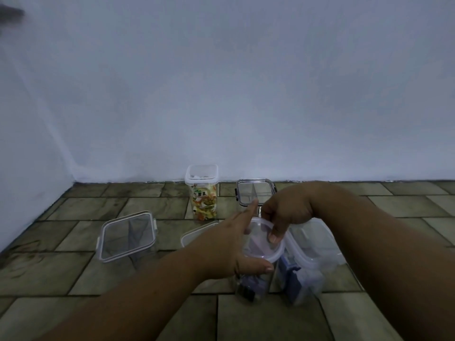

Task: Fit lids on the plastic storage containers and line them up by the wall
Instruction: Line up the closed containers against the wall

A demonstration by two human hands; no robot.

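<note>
Down on the tiled floor (98,274), a little right of centre in the lower frame, both hands are on a round lid (261,249). It sits on top of a clear round container (251,289) with dark and blue things inside. The lid lies almost flat with its top face up and its near edge a touch lower. Being round, it has no long axis to speak of.

The right hand (285,210) comes in from the right with its fingers curled down over the far rim. Its thumb is pressed on the lid's top, so it pinches the lid. The left hand (229,242) has its fingers stretched straight toward the upper right along the lid's left side. Its thumb lies against the near rim. It is steadying the lid, not curled round it.

Touching the round container on the right is an oblong container (310,247), lidded, with blue contents. Its long side runs toward the lower right.

At lower left, well apart, a square lidded container (128,236) stands alone. Near the pale wall (221,94), around the frame's centre, a tall container (203,193) of colourful pieces stands upright with its lid on. Just to its right is a dark-rimmed container (253,193), also lidded. A clear rim (197,232) shows behind the left forearm; I can't tell what it is.
</note>
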